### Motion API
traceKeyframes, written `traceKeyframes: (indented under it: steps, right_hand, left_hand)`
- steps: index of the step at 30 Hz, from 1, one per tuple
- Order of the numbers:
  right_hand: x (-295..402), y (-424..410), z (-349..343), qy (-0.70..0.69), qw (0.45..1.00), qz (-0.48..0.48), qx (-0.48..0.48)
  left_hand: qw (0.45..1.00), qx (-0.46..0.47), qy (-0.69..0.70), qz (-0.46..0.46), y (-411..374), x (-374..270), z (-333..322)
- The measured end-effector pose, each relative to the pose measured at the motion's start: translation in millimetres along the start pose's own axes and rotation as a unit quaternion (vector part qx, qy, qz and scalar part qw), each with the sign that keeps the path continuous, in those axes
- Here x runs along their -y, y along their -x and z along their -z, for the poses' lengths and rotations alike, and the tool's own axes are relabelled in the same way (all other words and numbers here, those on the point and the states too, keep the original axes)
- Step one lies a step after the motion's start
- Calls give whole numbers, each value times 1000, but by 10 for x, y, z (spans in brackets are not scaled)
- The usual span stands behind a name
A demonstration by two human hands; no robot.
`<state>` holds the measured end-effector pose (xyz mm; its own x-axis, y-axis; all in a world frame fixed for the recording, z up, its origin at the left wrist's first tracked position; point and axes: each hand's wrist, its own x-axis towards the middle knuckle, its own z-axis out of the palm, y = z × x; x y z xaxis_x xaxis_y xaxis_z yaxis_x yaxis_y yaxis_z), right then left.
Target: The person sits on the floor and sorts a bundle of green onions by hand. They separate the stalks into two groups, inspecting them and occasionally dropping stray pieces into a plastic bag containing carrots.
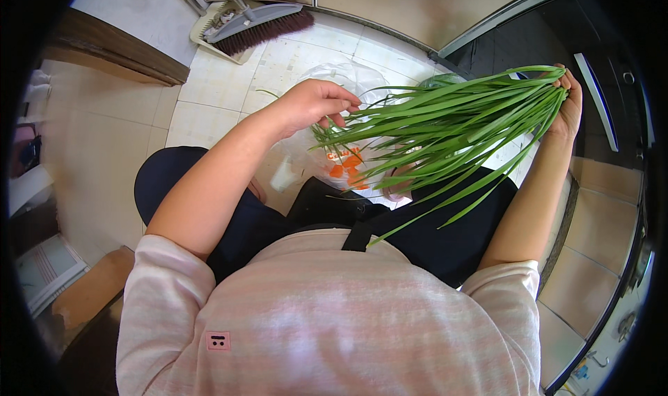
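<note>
My right hand point(569, 103) is closed around the gathered base of a bunch of long flat green leaves, like garlic chives point(449, 124), held up at the right. The leaves fan out leftward and droop over my right thigh. My left hand point(326, 105) is at the loose leaf tips, fingers curled and slightly parted; whether it pinches a leaf cannot be made out. Beneath the leaf tips, a translucent white plastic bag point(339, 75) with orange print lies on the floor between my legs, with thin green scraps on it.
A broom point(266, 28) rests in a dustpan point(245, 56) holding debris, against the cabinet point(376, 4). A green plastic bag point(443, 80) lies behind the leaves. A dark appliance with a pale handle point(597, 103) stands at the right, a wooden door frame point(125, 49) at the left.
</note>
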<state>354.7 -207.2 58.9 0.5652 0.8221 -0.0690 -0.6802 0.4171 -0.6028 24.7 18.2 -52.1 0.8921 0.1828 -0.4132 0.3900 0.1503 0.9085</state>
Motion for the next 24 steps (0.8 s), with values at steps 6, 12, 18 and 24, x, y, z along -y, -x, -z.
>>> traceKeyframes:
  steps: [6, 12, 18, 24]
  right_hand:
    - [-1, 10, -13, 21, 1000, 16, -14]
    - [-57, 38, -79, 25, 999, 14, -24]
    - [-75, 47, -90, 37, 998, 17, -47]
    - [-74, 40, -79, 33, 998, 17, -56]
  left_hand:
    - [999, 33, 41, -7, -10, 11, -35]
    - [1000, 25, 6, -9, -47, 57, -35]
    - [993, -49, -101, -38, -61, 73, -2]
    - [995, -65, -72, 13, 31, -31, 83]
